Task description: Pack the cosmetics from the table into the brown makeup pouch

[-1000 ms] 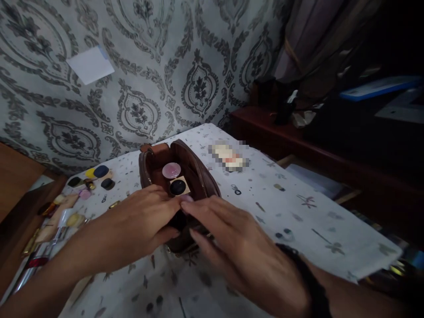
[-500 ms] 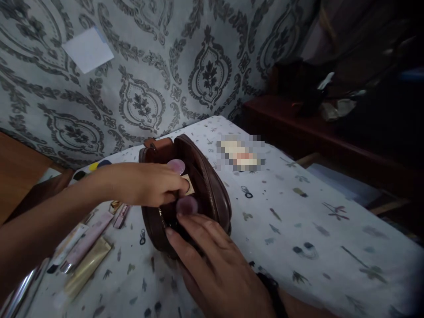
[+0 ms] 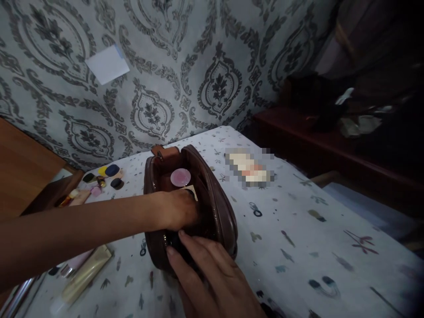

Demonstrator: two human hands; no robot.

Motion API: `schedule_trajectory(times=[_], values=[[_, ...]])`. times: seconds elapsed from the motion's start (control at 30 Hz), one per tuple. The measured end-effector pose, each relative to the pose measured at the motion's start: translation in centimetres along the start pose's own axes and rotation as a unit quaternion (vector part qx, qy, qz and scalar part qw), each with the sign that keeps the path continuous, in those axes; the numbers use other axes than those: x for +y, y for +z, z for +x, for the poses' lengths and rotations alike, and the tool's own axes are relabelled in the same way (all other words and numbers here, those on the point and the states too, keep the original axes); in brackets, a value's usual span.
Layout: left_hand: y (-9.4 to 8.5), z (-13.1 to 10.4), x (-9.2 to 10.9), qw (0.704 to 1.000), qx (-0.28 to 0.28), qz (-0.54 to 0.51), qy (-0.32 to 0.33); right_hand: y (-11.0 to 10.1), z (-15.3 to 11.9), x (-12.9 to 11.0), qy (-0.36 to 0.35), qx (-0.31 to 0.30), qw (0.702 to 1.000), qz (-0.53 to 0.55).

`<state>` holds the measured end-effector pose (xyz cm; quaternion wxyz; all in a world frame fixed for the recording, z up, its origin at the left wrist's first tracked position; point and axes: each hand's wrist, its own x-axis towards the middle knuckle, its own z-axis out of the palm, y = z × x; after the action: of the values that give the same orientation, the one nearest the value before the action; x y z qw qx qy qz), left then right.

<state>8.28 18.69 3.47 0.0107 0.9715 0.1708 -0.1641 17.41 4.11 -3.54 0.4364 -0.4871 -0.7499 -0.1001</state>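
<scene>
An open brown zippered bag (image 3: 225, 207) stands on the patterned tablecloth (image 3: 281, 282). Reaching in from the left, my left hand (image 3: 180, 210) is down inside the bag, its fingers hidden in the dark interior. A round pink item (image 3: 180, 177) lies in the bag beyond that hand, and a small beige square item (image 3: 191, 192) shows beside its knuckles. My right hand (image 3: 212, 274) rests on the near rim of the bag with its fingers spread.
Left of the bag lie a gold tube (image 3: 88, 274), a pink tube (image 3: 75, 263) and several small cosmetics (image 3: 111, 170). A pixelated object (image 3: 250, 168) lies to the right. Behind stands a patterned wall (image 3: 152, 110) with a white paper (image 3: 107, 65).
My left hand has gone deeper into the bag. The round purple item near my right fingertips is no longer visible. The view has shifted, and more small cosmetics show at the left.
</scene>
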Motion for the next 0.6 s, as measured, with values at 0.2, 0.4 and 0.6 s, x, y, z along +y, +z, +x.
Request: schedule_trajectory(times=[0.2, 0.4, 0.6], values=[[-0.8, -0.4, 0.3, 0.986, -0.060, 0.138, 0.068, -0.1, 0.1, -0.3, -0.005, 0.004, 1.000, 0.001], [-2.1, 0.5, 0.8, 0.982, -0.138, 0.114, 0.058, -0.1, -0.3, -0.2, -0.018, -0.014, 1.000, -0.017], [-6.1, 2.4, -1.4, 0.964, -0.262, 0.034, 0.010, -0.3, -0.1, 0.0, -0.016, -0.012, 1.000, -0.022]])
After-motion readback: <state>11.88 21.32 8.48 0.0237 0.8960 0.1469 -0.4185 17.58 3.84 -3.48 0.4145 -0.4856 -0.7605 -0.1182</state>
